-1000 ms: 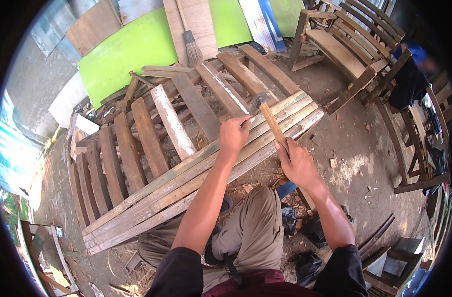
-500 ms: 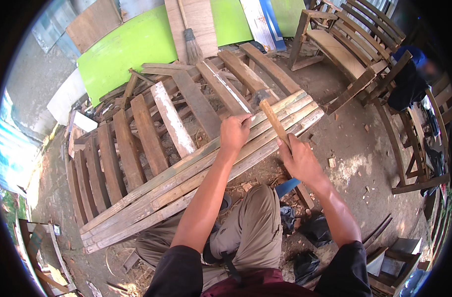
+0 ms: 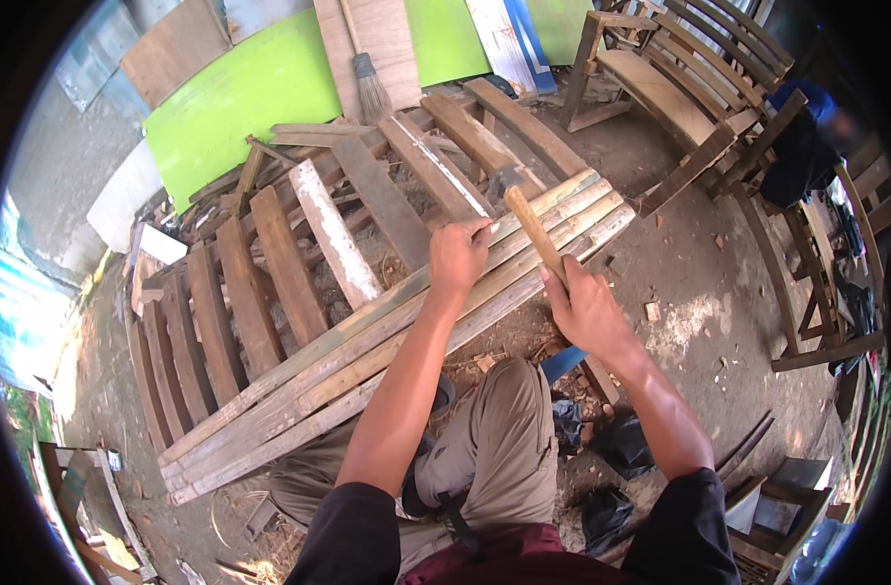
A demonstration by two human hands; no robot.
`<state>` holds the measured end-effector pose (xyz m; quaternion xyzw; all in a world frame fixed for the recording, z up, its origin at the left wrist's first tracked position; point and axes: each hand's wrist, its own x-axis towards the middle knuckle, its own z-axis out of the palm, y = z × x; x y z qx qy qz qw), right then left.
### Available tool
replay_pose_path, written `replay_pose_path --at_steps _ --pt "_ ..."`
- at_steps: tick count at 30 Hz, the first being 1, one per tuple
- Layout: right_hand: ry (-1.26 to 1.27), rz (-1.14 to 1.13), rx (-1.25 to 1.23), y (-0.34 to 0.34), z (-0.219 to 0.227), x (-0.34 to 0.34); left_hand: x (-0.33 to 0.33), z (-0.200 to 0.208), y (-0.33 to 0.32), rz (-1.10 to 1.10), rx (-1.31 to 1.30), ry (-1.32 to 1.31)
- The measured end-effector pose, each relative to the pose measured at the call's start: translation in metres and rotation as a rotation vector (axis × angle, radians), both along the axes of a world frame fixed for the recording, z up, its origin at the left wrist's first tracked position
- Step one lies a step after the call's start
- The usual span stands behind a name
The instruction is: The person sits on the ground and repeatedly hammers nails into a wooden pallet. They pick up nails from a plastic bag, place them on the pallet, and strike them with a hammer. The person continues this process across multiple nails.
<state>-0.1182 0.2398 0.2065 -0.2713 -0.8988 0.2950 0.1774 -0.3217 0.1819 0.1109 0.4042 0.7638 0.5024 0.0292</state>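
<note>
My right hand [image 3: 584, 302] is closed round the wooden handle of a hammer [image 3: 535, 226], whose dark metal head points away from me, above the far edge of the bamboo strips. My left hand [image 3: 459, 255] is pinched shut over the far strip, close to the end of a brown slat with a white streak [image 3: 436, 166]. Whatever its fingertips hold is too small to make out. Several long pale bamboo strips [image 3: 368, 366] lie side by side across the near ends of a row of wooden slats [image 3: 288, 263]. The hammer head is left of the strips' right end.
A broom [image 3: 370, 88] leans on a board by green panels [image 3: 241, 107] at the back. Wooden benches [image 3: 660, 97] stand at the right, with a person [image 3: 801, 161] in dark clothing beside them. Black plastic bags [image 3: 626, 446] lie near my knee, and debris dots the ground.
The whole view has shifted slightly. Both hands and the hammer keep nearly the same places over the bamboo strips.
</note>
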Motion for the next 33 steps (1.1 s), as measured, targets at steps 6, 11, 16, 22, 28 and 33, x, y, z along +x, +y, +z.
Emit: replay_pose_path --at_steps 6,11,16,22,28,33 --pt "-0.098 -0.043 -0.053 -0.004 -0.007 0.002 0.002 0.004 -0.001 0.009 -0.011 -0.027" --pt "-0.044 -0.046 0.008 -0.003 -0.013 0.004 0.004 0.004 0.0 0.001 -0.001 0.006" --pt "0.053 -0.1 -0.042 -0.004 0.009 -0.006 -0.002 0.008 -0.005 0.003 -0.047 0.045" --pt "0.056 -0.12 -0.071 -0.004 0.01 -0.006 0.029 0.004 -0.031 0.033 -0.427 0.563" --pt "0.037 -0.052 -0.07 0.006 -0.006 -0.013 0.034 0.029 -0.037 -0.099 -0.653 0.392" --pt "-0.001 0.035 -0.12 0.013 -0.003 -0.009 0.033 0.026 -0.035 -0.117 -0.669 0.341"
